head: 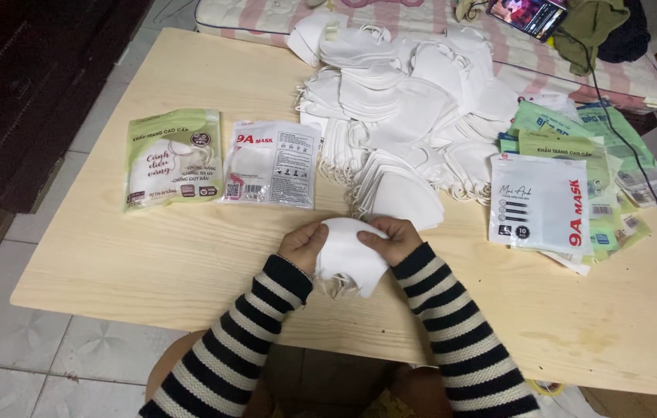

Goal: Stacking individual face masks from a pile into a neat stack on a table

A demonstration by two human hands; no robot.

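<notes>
- We see our left hand (303, 244) and right hand (392, 238) meeting at the near middle of the pale wooden table (189, 255), both closed on a small stack of white masks (348, 259).
- The left hand's fingers curl around the stack's left edge; the right hand pinches its upper right edge, thumb on top.
- The stack is lifted just over the table's near edge, between the two striped sleeves (452, 325), and its ear loops hang down below it.
- Just beyond the hands, a large heap of loose white masks (406, 101) covers the far middle of the table, its nearest fanned masks lying right next to our fingers.
- To the left, well apart from the hands, a green-and-white filled packet (173, 158) lies flat, and just to its right a clear-and-white filled packet (270, 162).
- To the right, a pile of empty packaging bags (576, 178) is spread out, a white one on top nearest us and green ones behind it.
- Beyond the far edge of the table lies a pink-striped mattress (514, 54), with a phone (528, 15) showing a lit screen and dark clothing (599, 27) on it.
- The floor to the left and near side is pale tile (3, 340).
</notes>
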